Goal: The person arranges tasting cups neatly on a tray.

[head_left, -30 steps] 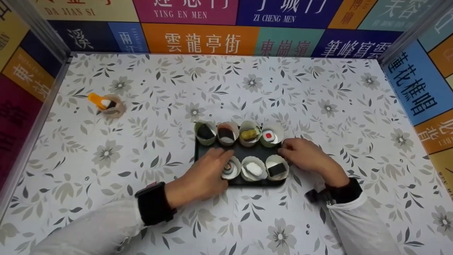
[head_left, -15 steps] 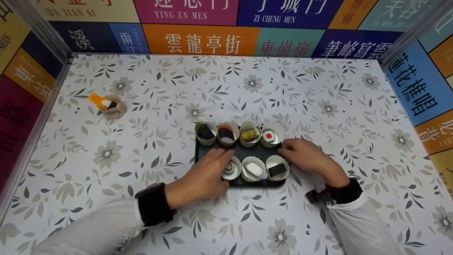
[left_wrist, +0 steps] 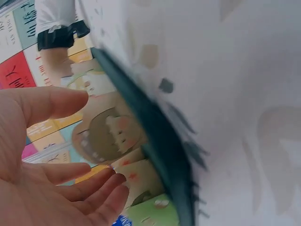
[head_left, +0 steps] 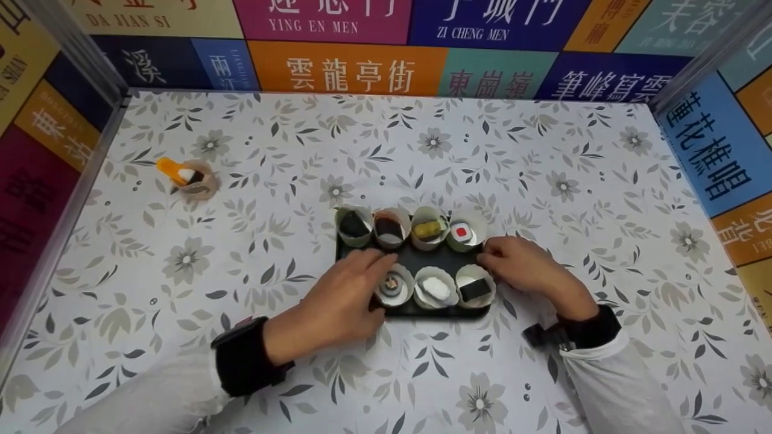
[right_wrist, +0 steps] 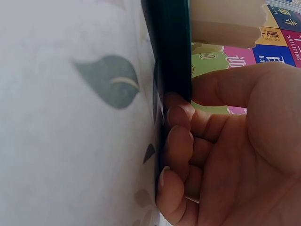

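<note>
A black tray (head_left: 435, 260) holds two rows of paper cups with small toy sushi pieces in them. My left hand (head_left: 335, 304) is at its left end, beside the front cup with the round sushi roll (head_left: 392, 284). In the left wrist view, thumb and fingers stand apart next to a brown cup (left_wrist: 106, 136) with a cartoon face. My right hand (head_left: 518, 265) pinches the tray's right edge; in the right wrist view the thumb lies at the rim (right_wrist: 171, 52) and the fingers curl against its side. A white piece (head_left: 435, 288) and a black-wrapped piece (head_left: 475, 290) fill the other visible front cups.
A separate cup (head_left: 202, 184) with an orange-topped sushi piece (head_left: 172, 171) stands at the far left of the flower-patterned table. Along the back runs a colourful wall (head_left: 350, 72) with lettering, and side walls flank the table.
My left hand and wrist have drawn slightly left, away from the front cup. The right hand keeps its place on the tray's edge. The head view has shifted a little.
</note>
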`<state>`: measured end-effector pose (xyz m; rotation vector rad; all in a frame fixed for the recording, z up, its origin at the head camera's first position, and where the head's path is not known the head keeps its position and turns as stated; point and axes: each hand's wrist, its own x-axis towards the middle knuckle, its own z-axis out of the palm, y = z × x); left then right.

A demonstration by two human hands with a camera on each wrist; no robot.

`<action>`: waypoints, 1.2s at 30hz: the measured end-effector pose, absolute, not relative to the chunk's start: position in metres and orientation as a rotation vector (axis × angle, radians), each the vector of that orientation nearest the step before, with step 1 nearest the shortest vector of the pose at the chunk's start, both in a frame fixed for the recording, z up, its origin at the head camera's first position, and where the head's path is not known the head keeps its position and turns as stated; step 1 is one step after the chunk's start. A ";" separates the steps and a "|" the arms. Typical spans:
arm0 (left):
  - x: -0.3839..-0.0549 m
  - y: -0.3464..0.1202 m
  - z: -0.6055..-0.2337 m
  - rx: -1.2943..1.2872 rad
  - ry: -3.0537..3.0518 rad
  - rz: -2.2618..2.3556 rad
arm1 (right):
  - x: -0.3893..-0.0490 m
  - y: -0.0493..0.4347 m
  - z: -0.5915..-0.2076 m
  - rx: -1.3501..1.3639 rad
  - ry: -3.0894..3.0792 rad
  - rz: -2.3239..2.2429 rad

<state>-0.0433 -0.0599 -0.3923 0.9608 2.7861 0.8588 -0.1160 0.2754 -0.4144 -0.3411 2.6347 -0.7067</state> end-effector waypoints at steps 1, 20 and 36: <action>-0.042 -0.062 -0.392 0.983 2.805 0.871 | -0.116 0.276 -0.414 -0.342 2.634 -0.706; -0.034 -0.120 -0.392 0.951 3.262 0.847 | -0.116 0.274 -0.414 -0.359 2.652 -0.664; -0.067 -0.176 -0.400 0.517 3.539 0.912 | -0.115 0.275 -0.415 -0.373 2.660 -0.687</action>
